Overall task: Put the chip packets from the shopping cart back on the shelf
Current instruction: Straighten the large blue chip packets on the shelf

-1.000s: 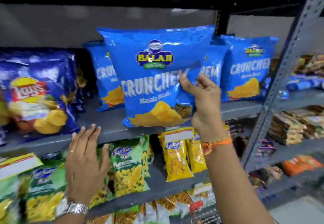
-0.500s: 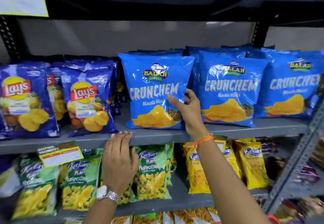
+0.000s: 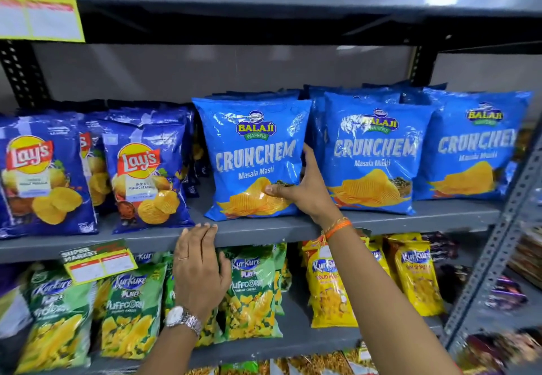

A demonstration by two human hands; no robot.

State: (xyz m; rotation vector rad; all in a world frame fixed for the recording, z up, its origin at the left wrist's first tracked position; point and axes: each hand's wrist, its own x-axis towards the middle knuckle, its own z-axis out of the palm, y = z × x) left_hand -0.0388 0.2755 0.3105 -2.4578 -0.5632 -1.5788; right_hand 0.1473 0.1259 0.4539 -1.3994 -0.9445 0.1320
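A light blue Balaji Crunchem chip packet (image 3: 252, 151) stands upright on the grey middle shelf (image 3: 264, 228), at the front of its row. My right hand (image 3: 305, 190) grips its lower right edge, thumb across the front and fingers behind. My left hand (image 3: 199, 266) is open, palm down, with its fingertips resting on the shelf's front lip just below the packet. Two more Crunchem packets (image 3: 372, 151) stand to the right in the same row. The shopping cart is out of view.
Dark blue Lay's packets (image 3: 143, 169) fill the shelf's left side. Green Kurkure Puffcorn packets (image 3: 129, 304) and yellow Kurkure packets (image 3: 328, 283) stand on the shelf below. A price tag (image 3: 99, 260) hangs on the shelf lip. A slotted upright post (image 3: 498, 242) stands at right.
The packet went from held in the air to standing on the shelf. My right hand slid down to its lower right edge. My left hand rose to the shelf lip.
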